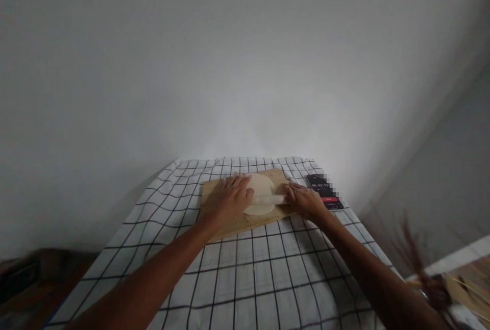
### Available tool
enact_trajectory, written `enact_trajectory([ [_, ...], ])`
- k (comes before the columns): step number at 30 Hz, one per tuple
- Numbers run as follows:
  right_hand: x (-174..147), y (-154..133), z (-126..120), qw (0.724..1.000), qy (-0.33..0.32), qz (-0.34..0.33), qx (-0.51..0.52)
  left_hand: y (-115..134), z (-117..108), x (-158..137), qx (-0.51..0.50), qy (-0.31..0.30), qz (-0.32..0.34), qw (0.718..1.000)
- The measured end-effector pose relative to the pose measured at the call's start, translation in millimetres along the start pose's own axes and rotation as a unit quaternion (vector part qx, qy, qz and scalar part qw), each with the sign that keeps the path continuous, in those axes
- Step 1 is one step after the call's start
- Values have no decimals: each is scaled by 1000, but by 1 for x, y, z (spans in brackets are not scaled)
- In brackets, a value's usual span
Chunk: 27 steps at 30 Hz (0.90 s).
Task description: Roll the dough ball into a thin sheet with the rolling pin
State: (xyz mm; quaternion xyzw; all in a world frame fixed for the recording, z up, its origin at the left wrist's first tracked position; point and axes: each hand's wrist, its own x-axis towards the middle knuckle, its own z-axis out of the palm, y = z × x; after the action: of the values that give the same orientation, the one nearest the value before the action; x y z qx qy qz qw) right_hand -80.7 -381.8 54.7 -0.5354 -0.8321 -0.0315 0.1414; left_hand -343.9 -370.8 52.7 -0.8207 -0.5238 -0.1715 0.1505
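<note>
A thin, pale round of rolled dough (261,185) lies on a wooden board (225,229). Across its lower part runs a light rolling pin (273,200). My right hand (305,201) is closed around the pin's right end, at the board's right side. On the left, my left hand (234,193) rests over the dough's left edge with its fingers stretched out and apart. Its thumb points toward the pin's left end. Part of the dough and that end of the pin are hidden by my left hand.
A white cloth with a black grid (245,279) covers the table, which stands against a pale wall (245,65). Just right of my right hand lies a phone (321,189) showing a running timer. Blurred reddish stalks (411,243) stand beyond the table's right edge.
</note>
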Motion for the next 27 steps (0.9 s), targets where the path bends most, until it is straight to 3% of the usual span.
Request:
enact_trajectory([
  [4,-41,-26,-6,997,50,55,2,4,-12,-14,1,12,62,998],
  [7,-67,-45,-5,996,73,58,17,5,-14,-21,-10,6,100,995],
  [11,-75,-48,2,995,86,58,-5,4,-10,-29,-31,9,100,994],
  [17,-7,-14,7,995,62,75,-24,-8,8,-13,-5,13,88,996],
  [22,57,6,8,997,41,70,-14,-15,26,27,-3,22,-73,997],
  [27,61,11,14,998,34,54,-10,-18,34,34,-3,30,-80,996],
])
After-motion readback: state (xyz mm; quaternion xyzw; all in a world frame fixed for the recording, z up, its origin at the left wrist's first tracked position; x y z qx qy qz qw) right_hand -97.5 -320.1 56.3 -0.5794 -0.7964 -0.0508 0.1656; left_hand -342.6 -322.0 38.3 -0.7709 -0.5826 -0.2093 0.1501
